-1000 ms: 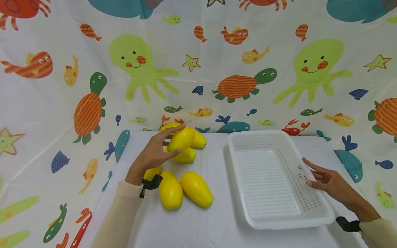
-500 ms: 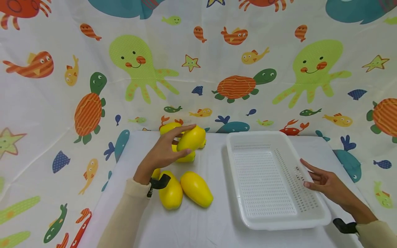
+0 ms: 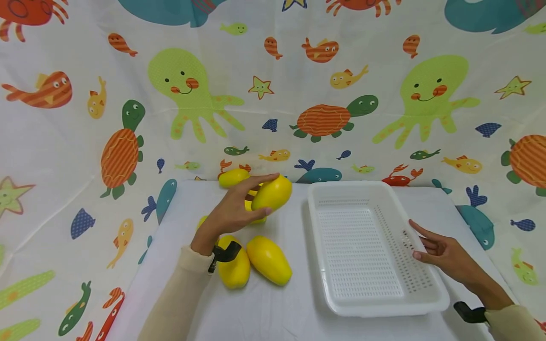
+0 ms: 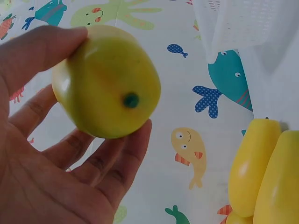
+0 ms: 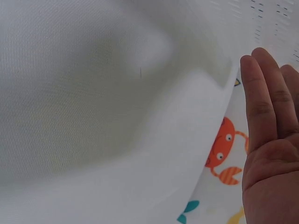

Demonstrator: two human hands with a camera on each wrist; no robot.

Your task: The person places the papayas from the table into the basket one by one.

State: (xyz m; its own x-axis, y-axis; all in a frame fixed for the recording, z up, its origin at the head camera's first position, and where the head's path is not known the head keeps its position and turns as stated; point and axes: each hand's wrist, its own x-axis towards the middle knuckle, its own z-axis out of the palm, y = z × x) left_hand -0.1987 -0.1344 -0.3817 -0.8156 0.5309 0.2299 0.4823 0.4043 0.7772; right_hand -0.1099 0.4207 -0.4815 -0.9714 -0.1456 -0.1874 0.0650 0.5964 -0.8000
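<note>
In the head view my left hand (image 3: 230,210) grips a yellow papaya (image 3: 275,193), holding it above the white cloth. Seen in the left wrist view, the thumb lies on one side of this papaya (image 4: 110,81) and the fingers on the other; its green stem spot faces the camera. My right hand (image 3: 448,258) holds the right side of a white perforated plastic basket (image 3: 362,251), thumb over the rim. Its fingers (image 5: 261,100) stretch along the basket's outer side in the right wrist view; the thumb is hidden there. Nothing lies inside the basket.
More papayas lie left of the basket: one (image 3: 269,260) and another (image 3: 234,270) in front, one (image 3: 233,178) at the back, others partly behind the left hand. A curtain (image 3: 273,94) printed with sea animals hangs behind the white-covered table (image 3: 298,303).
My left hand has carried the papaya to the right, away from the pile's left side. The basket and my right hand have shifted slightly left.
</note>
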